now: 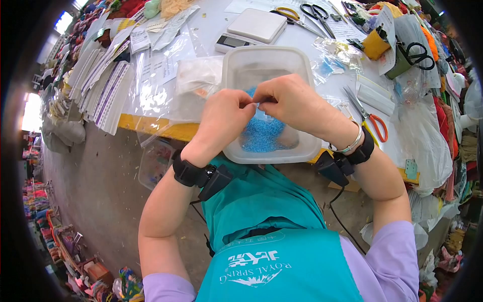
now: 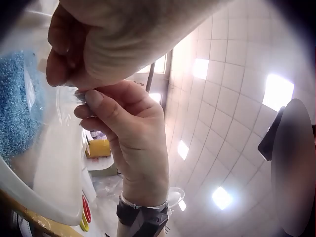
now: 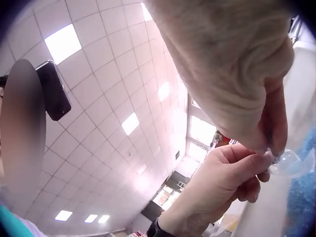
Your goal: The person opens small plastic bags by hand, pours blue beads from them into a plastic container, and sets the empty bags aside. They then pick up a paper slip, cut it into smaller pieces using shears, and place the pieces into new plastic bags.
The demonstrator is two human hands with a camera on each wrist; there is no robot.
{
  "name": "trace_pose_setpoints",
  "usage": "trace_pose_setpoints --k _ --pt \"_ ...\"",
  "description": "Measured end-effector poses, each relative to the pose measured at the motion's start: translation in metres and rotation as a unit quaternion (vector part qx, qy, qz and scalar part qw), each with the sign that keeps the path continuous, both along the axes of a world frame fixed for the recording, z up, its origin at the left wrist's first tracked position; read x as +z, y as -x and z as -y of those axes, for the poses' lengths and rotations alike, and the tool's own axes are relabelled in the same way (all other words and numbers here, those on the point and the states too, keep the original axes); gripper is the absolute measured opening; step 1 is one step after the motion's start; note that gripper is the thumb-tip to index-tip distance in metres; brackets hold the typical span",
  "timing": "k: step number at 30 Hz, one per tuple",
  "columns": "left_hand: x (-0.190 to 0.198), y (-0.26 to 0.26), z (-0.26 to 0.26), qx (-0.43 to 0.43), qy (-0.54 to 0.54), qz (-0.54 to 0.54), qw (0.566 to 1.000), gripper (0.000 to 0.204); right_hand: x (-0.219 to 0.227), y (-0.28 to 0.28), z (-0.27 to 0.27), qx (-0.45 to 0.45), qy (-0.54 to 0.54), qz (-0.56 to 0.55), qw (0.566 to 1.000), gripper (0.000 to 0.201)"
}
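Both hands meet over a translucent plastic tub [image 1: 274, 157] holding many small blue beads [image 1: 262, 135]. The left hand [image 1: 225, 115] and right hand [image 1: 297, 104] pinch the top of a small clear plastic bag [image 3: 292, 165] between thumbs and fingers, fingertips nearly touching. In the left wrist view the bag [image 2: 37, 96] hangs over the beads [image 2: 14, 98]. How much the bag holds is hard to tell.
Behind the tub sit a white scale [image 1: 255, 25] and scissors [image 1: 317, 15]. Orange-handled scissors [image 1: 377, 127] lie at the right, a clear bag [image 1: 198, 76] and paper strips [image 1: 108, 88] at the left. The yellow table edge [image 1: 171, 129] runs in front.
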State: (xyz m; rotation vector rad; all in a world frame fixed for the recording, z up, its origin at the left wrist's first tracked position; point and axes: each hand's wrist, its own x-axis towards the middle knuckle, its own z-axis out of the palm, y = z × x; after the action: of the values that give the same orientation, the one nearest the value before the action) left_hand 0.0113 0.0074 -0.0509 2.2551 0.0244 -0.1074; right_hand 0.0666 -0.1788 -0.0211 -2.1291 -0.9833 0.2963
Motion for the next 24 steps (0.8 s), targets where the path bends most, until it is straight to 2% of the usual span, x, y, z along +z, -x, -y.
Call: trace_pose_setpoints --k 5,8,11,17,20,24 --pt "-0.003 0.0 -0.003 0.009 0.059 0.005 0.998 0.021 0.006 0.003 0.008 -0.052 -0.039 -0.035 0.997 0.016" --pt "0.004 -0.001 -0.007 0.023 0.1 -0.002 0.995 0.021 -0.009 -0.005 0.018 -0.077 -0.016 -0.03 0.996 0.017" --pt "0.011 -0.002 -0.01 0.044 0.141 0.0 0.989 0.02 -0.022 0.0 0.022 -0.064 -0.019 0.0 0.998 0.019" --pt "0.018 -0.003 -0.011 0.049 0.189 -0.005 0.981 0.02 -0.023 0.007 0.02 -0.091 -0.074 -0.043 0.992 0.021" --pt "0.022 -0.004 -0.011 0.046 0.224 -0.02 0.973 0.022 -0.03 0.001 0.021 -0.095 -0.107 -0.113 0.983 0.02" --pt "0.025 -0.001 -0.013 0.024 0.255 -0.011 0.967 0.028 -0.016 -0.001 0.022 -0.118 -0.127 -0.202 0.964 0.017"
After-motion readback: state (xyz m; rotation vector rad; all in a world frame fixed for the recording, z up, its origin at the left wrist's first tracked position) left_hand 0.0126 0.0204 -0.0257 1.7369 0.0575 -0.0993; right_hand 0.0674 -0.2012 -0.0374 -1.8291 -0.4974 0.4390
